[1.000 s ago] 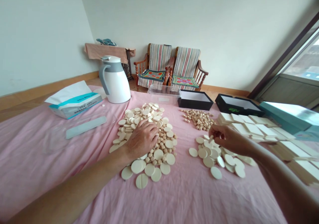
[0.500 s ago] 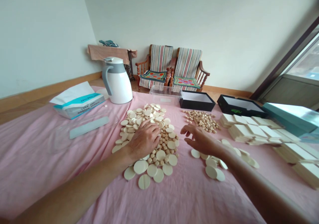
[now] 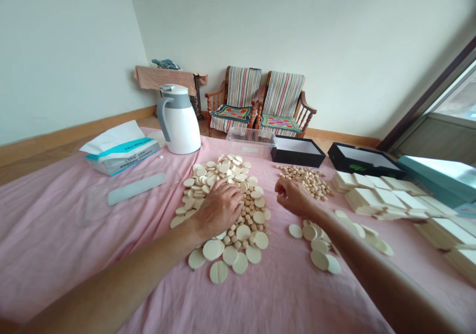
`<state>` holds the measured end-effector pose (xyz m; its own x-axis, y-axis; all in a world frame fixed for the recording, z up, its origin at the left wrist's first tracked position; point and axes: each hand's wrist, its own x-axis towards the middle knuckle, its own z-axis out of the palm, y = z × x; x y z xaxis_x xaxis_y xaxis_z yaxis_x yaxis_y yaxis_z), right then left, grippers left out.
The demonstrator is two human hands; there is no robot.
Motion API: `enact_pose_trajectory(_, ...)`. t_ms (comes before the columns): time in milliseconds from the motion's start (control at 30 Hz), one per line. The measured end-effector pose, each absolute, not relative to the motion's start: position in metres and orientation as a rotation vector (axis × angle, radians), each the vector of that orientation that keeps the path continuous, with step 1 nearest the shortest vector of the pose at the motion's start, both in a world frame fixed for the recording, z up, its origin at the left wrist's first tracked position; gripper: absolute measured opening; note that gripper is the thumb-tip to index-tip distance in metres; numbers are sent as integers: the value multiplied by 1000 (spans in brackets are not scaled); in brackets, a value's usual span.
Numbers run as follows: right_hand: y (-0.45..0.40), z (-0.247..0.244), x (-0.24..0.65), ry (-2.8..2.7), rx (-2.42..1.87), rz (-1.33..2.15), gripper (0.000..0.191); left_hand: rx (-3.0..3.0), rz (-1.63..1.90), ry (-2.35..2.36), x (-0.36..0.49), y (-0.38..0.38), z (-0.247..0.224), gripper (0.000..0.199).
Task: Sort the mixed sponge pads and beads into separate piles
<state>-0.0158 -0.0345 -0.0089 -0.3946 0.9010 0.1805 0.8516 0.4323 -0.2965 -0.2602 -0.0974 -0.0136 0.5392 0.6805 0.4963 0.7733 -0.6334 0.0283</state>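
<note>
My left hand (image 3: 219, 209) lies palm down on a large pile of cream discs and small round tablets (image 3: 238, 175), its fingertips among them. My right hand (image 3: 293, 196) hangs curled just in front of a heap of small tablets (image 3: 307, 180), with nothing visible in its fingers. Below it sits a smaller group of cream discs (image 3: 318, 245), partly hidden by my right forearm. All of these lie on a pink cloth (image 3: 74, 225).
Stacks of flat cream pieces (image 3: 379, 197) fill the right side, near a teal box (image 3: 439, 178). Behind the piles stand a clear plastic tub (image 3: 250, 143) and black trays (image 3: 297, 151). A white jug (image 3: 179, 121) and tissue packet (image 3: 122, 150) stand back left.
My right hand has moved left and away from the smaller disc group, its fingers now curled near the small tablets. My left hand stays on the large pile, and the whole view has shifted slightly.
</note>
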Motion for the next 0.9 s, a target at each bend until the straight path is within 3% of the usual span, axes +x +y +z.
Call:
enact_pose_trajectory(267, 20, -2, 13, -2077, -1755, -140, 17, -2574, -707, -1225, -261, -98, -15, 15)
enact_pose_trajectory(533, -37, -8, -32, -2464, -1387, 457, 11, -2580, -697, -1239, -260, -97, -15, 16)
enact_pose_trajectory(767, -46, -18, -43, -2403, -1470, 365, 11, -2581, -671, -1247, -260, -98, -13, 15)
enact_pose_trajectory(900, -23, -18, -25, -2319, -1593, 133, 11, -2581, -678, -1241, -260, -98, -12, 15)
